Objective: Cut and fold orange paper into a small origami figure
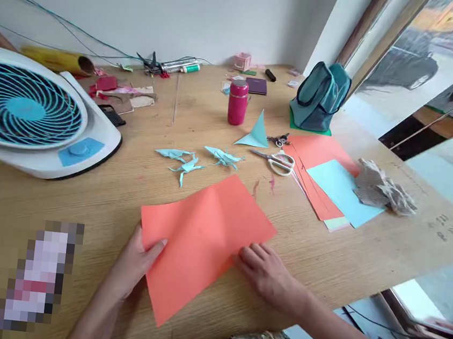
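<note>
A sheet of orange paper point(203, 232) is in front of me, bowed upward along its middle. My left hand point(142, 260) pinches its left edge, thumb on top and the fingers underneath. At the lower right edge my right hand point(262, 270) has its fingers curled against the sheet, with the thumb side partly hidden. Beyond the sheet lie several folded light-blue paper figures point(186, 168) and a folded light-blue paper piece point(256, 135). White-handled scissors point(281, 163) lie to the right of them.
On the left stands a white fan point(108, 135). A pink flask point(237, 103) and a teal bag point(318, 101) stand toward the back. Orange sheets point(325, 150), a light-blue sheet point(326, 182) and crumpled wrapping point(386, 189) lie at the right. A blurred object point(39, 274) is at lower left.
</note>
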`<state>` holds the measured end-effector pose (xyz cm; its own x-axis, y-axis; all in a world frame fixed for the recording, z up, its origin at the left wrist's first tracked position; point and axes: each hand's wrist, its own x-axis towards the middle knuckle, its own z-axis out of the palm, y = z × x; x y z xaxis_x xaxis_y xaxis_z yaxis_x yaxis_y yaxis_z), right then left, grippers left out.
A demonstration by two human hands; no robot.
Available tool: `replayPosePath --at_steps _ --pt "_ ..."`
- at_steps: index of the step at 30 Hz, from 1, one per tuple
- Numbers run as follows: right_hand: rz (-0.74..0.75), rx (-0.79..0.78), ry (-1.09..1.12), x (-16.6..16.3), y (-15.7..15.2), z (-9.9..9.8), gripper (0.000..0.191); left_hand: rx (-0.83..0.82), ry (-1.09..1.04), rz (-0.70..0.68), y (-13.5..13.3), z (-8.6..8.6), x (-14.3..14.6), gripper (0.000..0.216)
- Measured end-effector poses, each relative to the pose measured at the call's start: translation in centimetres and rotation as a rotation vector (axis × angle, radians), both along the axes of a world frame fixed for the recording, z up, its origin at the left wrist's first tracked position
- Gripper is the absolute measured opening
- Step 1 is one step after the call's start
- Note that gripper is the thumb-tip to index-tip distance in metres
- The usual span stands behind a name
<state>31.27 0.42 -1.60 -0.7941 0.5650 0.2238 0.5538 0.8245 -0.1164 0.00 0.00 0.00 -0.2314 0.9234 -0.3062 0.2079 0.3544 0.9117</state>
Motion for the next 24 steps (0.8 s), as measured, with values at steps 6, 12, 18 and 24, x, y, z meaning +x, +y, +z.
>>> replayPosePath --at_steps 6,12,18,24 --pt "-0.057 -0.136 0.105 0.0 -0.3 0.6 0.045 -0.033 -0.204 0.185 -2.9 2.2 1.6 0.076" --pt "0.032 -0.177 0.209 -2.3 -0.5 0.6 0.038 -0.033 -0.386 0.366 -6.1 2.6 3.0 0.069" --pt "0.180 -0.409 0.567 -1.4 2.7 0.0 0.038 0.356 -0.080 0.372 -6.0 1.4 -0.1 0.067" --pt "0.334 -0.622 0.418 -0.9 3.3 1.0 0.046 0.363 0.240 -0.212 -4.3 -0.3 -1.3 0.035"
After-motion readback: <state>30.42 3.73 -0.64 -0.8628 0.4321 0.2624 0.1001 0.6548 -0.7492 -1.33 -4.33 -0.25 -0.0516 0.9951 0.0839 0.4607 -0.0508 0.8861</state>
